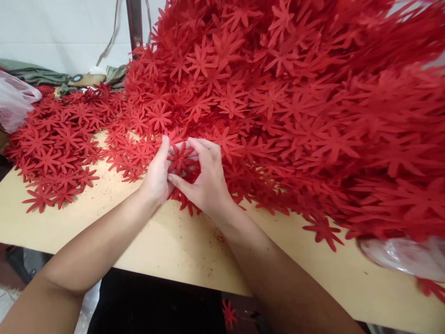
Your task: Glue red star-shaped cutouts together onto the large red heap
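Between my two hands is a red flower cutout with several narrow petals and a small raised centre. My left hand supports it from the left, thumb upright and fingers curled behind it. From the right, my right hand closes its thumb and fingers around the petals' edges. The fingertips behind the cutout are partly hidden. A large heap of similar red flower cutouts rises just beyond my hands, and some lie directly beneath them.
A smaller pile of red cutouts lies left on the pale wooden table. A plastic bag is at the far left, and clear plastic lies at right. A phone rests on green cloth. One cutout is below the table edge.
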`<state>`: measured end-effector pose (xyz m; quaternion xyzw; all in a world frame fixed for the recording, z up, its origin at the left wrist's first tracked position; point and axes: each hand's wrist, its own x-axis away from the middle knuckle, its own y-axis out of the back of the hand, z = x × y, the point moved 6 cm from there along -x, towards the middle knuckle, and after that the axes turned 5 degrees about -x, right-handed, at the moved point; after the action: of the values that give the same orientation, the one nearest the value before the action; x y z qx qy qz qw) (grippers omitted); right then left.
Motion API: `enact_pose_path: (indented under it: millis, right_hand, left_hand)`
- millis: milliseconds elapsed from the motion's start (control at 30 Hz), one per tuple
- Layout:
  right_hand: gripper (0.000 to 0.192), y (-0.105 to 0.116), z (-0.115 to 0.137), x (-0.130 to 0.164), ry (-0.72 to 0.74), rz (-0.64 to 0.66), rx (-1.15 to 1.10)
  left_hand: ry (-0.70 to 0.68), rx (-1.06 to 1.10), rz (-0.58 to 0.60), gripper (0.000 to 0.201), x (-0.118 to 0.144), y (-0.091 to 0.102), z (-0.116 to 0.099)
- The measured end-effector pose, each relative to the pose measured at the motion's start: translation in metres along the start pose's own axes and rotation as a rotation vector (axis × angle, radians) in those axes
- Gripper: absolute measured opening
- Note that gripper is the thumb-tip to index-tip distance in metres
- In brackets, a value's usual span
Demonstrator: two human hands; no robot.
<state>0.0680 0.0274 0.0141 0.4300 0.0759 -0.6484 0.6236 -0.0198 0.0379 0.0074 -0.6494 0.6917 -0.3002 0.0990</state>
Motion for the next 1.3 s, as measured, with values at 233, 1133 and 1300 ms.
enact_pose_path:
  millis: [233, 1133, 1300]
  right_hand:
    - [0.055, 0.000, -0.003, -0.003, -0.019, 0.013, 0.130]
    - [0.010, 0.008, -0.007, -0.023, -0.206, -0.006, 0.057]
    - [0.057, 0.006, 0.000, -0.022, -0.288, 0.195, 0.120]
  left_hand:
    - [-0.004, 0.069, 0.071, 0.054, 0.004, -0.006, -0.006]
    - [0.012, -0.017, 0.057, 0.021, -0.010, 0.001, 0.012]
    - [-0.047, -0.063, -0.046, 0.016, -0.019, 0.012, 0.002]
